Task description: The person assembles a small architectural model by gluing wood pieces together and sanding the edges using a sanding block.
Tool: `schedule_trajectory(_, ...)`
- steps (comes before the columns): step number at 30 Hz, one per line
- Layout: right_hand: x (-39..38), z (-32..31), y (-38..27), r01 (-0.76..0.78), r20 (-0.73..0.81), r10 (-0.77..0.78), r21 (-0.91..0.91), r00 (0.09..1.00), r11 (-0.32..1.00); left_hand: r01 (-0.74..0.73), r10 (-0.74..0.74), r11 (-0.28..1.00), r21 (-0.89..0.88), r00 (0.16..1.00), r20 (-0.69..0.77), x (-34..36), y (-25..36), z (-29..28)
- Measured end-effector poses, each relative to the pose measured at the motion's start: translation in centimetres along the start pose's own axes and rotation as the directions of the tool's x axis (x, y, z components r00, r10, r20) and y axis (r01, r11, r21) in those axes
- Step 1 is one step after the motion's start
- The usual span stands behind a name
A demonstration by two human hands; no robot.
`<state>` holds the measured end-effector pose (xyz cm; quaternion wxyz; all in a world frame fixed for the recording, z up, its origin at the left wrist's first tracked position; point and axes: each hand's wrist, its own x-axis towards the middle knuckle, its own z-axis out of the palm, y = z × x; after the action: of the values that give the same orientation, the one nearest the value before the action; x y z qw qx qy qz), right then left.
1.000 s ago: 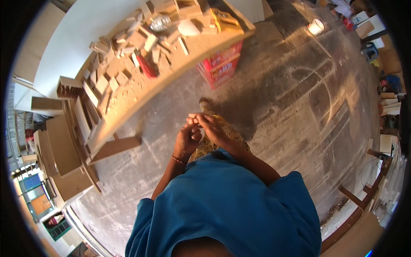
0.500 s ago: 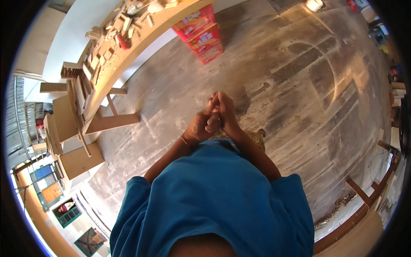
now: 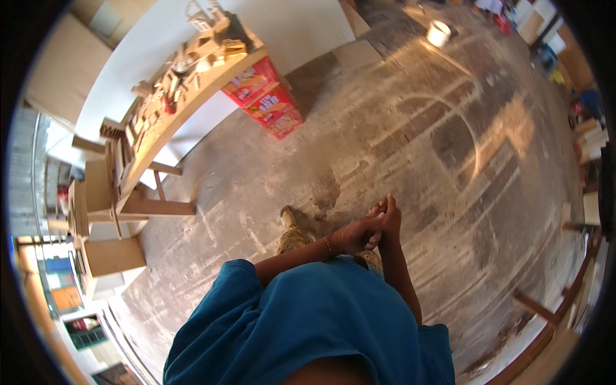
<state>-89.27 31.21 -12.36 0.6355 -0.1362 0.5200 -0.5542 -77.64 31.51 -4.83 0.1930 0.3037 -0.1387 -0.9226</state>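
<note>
My left hand (image 3: 355, 237) and my right hand (image 3: 390, 222) are clasped together in front of my blue shirt (image 3: 314, 308). Their fingers wrap round each other, and both are closed. No object shows between them, though the inside of the clasp is hidden. A thin bracelet (image 3: 328, 246) circles my left wrist. Beyond my left forearm one of my shoes (image 3: 287, 217) shows on the floor, below a patterned trouser leg (image 3: 293, 239).
A wooden workbench (image 3: 168, 122) covered with small wood pieces curves along the left. Red printed cartons (image 3: 273, 109) stand at its far end. A white bucket (image 3: 438, 33) and a long stick (image 3: 449, 58) are far off. Wooden frames (image 3: 536, 307) line the right side.
My clasped hands have shifted right and lower in the picture. The view has turned, and a shoe and trouser leg now show. The cartons appear lower and further left.
</note>
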Motion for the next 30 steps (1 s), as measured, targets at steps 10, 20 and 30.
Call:
schedule_trajectory(10,-0.2,14.4,-3.0,-0.053,0.35,0.102,-0.149,0.931,0.987,-0.481,0.479,0.834,-0.271,0.874,-0.077,-5.7,5.3,-4.1)
schedule_trajectory(20,4.2,35.7,4.4,0.054,0.504,0.21,-0.46,0.838,0.886,-0.757,0.673,0.629,-0.18,0.645,-0.36,-18.4,15.9,-14.2)
schedule_trajectory(30,19.5,55.1,11.8,0.803,0.716,-0.366,-0.556,0.594,0.216,-0.69,0.68,0.698,0.191,0.555,-0.48,-26.6,32.6,-30.0)
